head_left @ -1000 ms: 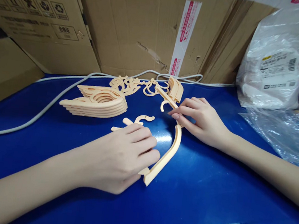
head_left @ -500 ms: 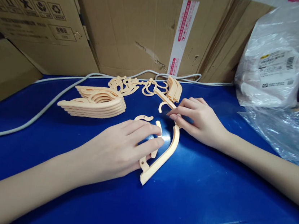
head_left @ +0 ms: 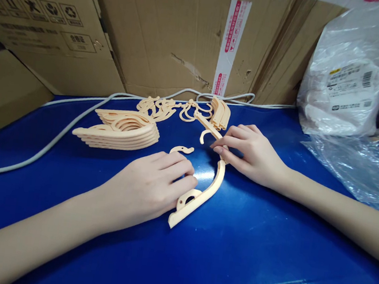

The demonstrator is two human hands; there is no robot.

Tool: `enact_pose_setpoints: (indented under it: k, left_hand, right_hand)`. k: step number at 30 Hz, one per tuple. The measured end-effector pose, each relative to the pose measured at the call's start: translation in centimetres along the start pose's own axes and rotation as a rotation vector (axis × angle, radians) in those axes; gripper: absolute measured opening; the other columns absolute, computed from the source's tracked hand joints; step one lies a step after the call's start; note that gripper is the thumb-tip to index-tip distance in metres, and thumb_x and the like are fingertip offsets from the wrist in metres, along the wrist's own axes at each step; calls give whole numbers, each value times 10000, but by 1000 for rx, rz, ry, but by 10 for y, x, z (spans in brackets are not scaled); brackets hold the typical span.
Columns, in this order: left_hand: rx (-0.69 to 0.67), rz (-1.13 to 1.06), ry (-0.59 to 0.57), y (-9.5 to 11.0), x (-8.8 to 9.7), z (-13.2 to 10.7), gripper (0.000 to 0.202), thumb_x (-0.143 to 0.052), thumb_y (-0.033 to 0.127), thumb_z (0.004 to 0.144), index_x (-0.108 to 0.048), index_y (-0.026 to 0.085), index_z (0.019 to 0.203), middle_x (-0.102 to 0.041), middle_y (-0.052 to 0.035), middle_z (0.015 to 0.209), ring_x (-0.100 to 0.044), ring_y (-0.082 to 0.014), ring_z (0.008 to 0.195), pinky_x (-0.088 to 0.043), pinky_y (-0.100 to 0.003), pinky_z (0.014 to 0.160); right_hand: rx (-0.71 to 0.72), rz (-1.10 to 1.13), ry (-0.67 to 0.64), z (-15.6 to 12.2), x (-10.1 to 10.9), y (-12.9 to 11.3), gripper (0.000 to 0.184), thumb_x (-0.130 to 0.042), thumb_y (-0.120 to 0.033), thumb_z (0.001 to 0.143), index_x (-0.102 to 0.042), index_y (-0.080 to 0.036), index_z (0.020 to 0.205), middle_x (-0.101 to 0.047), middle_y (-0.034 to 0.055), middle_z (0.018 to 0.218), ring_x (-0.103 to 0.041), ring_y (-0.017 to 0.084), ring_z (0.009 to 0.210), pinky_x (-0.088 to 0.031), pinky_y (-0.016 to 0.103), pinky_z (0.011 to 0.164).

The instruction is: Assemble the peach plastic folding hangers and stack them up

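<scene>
A beige plastic folding clothes hanger [head_left: 204,192] lies bent on the blue table, its curved lower arm reaching toward me. Thumb and fingers of my right hand [head_left: 248,154] pinch it at the middle joint, beside its hook [head_left: 205,136]. My left hand [head_left: 156,184] is curled at the near end of the lower arm, by a small looped part with a hole. Its fingertips and thumb are partly hidden there. Just past my left knuckles rests a loose curved hook piece [head_left: 182,149].
A stack of beige hangers [head_left: 118,131] stands at left. Several loose hook pieces [head_left: 159,107] and curved arm pieces [head_left: 220,113] lie at the back. A white cable [head_left: 70,123] runs along the cardboard boxes [head_left: 175,34]. Plastic-wrapped goods [head_left: 343,96] sit at right.
The hanger's lower arm has swung left toward my left hand. A short beige piece at my left fingertips has gone from sight, and those fingers have drawn back slightly. My right hand barely moved.
</scene>
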State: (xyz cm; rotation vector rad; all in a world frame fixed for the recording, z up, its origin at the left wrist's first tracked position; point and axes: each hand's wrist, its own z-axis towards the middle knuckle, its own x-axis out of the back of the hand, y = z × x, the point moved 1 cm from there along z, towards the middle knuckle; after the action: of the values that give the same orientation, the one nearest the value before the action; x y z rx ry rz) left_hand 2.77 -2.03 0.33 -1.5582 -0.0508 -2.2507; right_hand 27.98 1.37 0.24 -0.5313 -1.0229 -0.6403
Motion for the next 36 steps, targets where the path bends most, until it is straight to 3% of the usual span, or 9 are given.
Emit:
enact_pose_setpoints:
  k: [11, 15, 18, 21, 29, 36]
  left_hand:
    - [-78, 125, 38, 2, 7, 4, 331, -378, 93, 1032, -687, 130, 919, -718, -80, 911, -655, -220, 872, -489, -337, 722]
    - [-31, 117, 71, 5, 8, 5, 285, -405, 101, 1024, -680, 139, 959, -720, -78, 952, -646, -213, 871, -475, -337, 737]
    - [41, 24, 76, 8, 9, 5, 221, -482, 237, 1017, -677, 146, 971, -708, -75, 949, -638, -225, 869, -477, -354, 753]
    - [73, -53, 34, 11, 8, 5, 315, -532, 421, 989, -680, 146, 947, -694, -75, 898, -634, -244, 852, -478, -371, 737]
    - [82, 22, 47, 3, 4, 4, 170, -539, 211, 995, -691, 155, 1048, -723, -66, 1007, -644, -235, 937, -482, -365, 807]
    - [85, 89, 58, -1, 3, 5, 170, -525, 158, 994, -692, 164, 1019, -726, -61, 1011, -637, -233, 947, -490, -358, 794]
  right_hand:
    - [11, 9, 15, 0, -1, 0, 260, -487, -295, 1018, -730, -203, 1020, -682, 62, 915, -612, 217, 868, -371, 387, 833]
    - [6, 0, 7, 0, 0, -1, 251, -493, -295, 1016, -730, -212, 1035, -677, 62, 918, -612, 219, 878, -375, 390, 838]
    - [20, 3, 2, 0, 0, -1, 238, -506, -285, 1011, -729, -210, 1043, -679, 65, 931, -612, 222, 892, -380, 395, 849]
    - [61, 12, 1, 0, 0, -1, 243, -489, -256, 1015, -721, -210, 1075, -682, 67, 959, -615, 221, 920, -379, 406, 881]
    - [208, 19, -6, -2, 2, -4, 293, -445, -182, 989, -721, -201, 1084, -652, 83, 1002, -579, 221, 918, -377, 432, 912]
    - [288, -6, -29, -2, 2, -6, 281, -444, -169, 969, -704, -196, 1070, -639, 84, 1000, -565, 229, 927, -378, 440, 915]
